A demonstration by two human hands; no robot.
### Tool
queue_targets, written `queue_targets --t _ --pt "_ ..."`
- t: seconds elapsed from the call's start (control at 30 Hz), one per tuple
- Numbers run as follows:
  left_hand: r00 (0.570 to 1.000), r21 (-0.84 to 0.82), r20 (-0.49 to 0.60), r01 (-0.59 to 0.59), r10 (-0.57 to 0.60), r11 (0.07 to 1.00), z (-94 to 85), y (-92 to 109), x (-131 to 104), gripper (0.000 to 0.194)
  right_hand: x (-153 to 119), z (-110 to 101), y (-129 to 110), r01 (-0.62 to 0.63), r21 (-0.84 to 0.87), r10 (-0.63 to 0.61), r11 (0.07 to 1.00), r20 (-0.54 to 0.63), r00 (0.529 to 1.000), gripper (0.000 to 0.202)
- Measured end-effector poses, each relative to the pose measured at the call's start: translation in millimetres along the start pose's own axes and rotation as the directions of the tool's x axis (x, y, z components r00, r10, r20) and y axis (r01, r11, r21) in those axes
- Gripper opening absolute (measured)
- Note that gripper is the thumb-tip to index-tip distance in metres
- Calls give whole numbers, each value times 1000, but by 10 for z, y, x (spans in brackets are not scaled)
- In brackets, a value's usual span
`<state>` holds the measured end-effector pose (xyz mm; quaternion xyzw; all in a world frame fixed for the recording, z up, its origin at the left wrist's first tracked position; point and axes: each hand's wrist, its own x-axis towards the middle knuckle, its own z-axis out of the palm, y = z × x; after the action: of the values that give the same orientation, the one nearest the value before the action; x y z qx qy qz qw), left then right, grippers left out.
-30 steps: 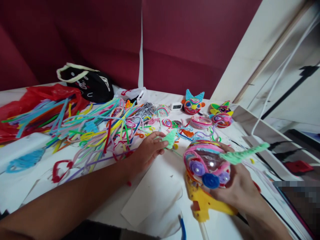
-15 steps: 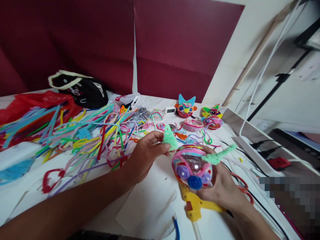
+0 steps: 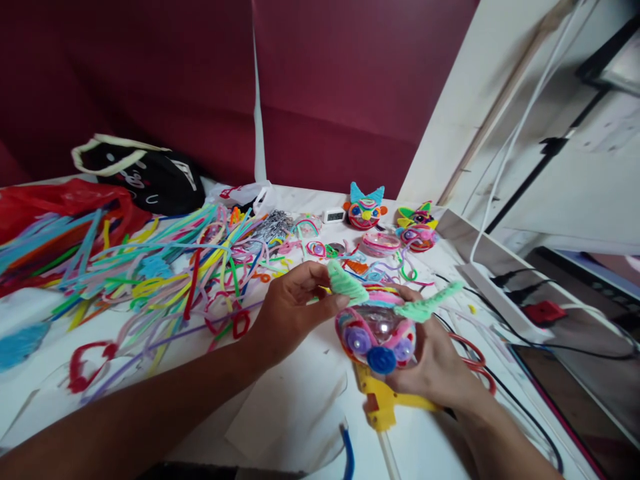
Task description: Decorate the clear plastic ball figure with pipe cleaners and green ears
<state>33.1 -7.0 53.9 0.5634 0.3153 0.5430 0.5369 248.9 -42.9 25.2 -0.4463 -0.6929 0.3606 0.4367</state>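
Note:
My right hand is wrapped round a clear ball banded with coloured pipe cleaners. On its front are two purple coiled eyes with pearl centres and a blue coiled nose. One light green pipe-cleaner ear sticks out from the ball's right side. Between thumb and fingers my left hand pinches a second light green ear, held against the ball's upper left; whether it touches is hard to tell. Beneath the ball lies a yellow glue gun with a clear glue stick in its back.
Loose pipe cleaners cover the left side. Decorated balls, one with blue ears, stand at the back beside a small white clock. A power strip and cables lie at right; a blue piece lies in front.
My left hand has brought the loose green ear up against the ball's top left, tilting it. My right hand still holds the ball. The view has shifted slightly to the right.

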Motion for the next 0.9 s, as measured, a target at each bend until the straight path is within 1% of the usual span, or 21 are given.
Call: queue_targets --t 0.07,0.13,0.27,0.37,0.47,0.53,0.63,0.73,0.83,0.9 --pt "1000 41 5 -21 21 999 -20 -1 11 20 -6 5 0 -6 20 6 1000 -16 1000 101" --pt "999 78 10 -35 35 996 -39 -4 24 19 -8 11 -9 -19 48 20 999 -7 1000 101" --pt "999 123 15 -35 33 992 -67 -11 53 20 -10 18 -42 -81 100 77 992 41 996 99" --pt "999 131 24 -47 44 990 -74 -14 73 20 -24 18 -56 -102 108 100 989 30 995 95" --pt "997 141 45 -69 63 988 -75 -17 85 18 -40 19 -62 -119 81 120 990 -1 993 99" --pt "996 144 63 -77 69 987 -75 -20 84 16 -36 23 -71 -126 99 126 987 -1 992 101" --pt "995 131 73 -81 72 988 -77 -20 73 14 -9 31 -96 -109 147 106 983 30 994 98" --pt "995 140 64 -85 77 987 -79 -15 60 15 13 32 -109 -62 101 59 993 30 998 95" --pt "996 160 44 -81 75 984 -79 -13 53 16 11 24 -99 -74 43 74 996 6 997 94" --pt "996 173 28 -83 79 982 -80 -18 50 17 8 15 -86 -72 55 70 996 32 997 94"
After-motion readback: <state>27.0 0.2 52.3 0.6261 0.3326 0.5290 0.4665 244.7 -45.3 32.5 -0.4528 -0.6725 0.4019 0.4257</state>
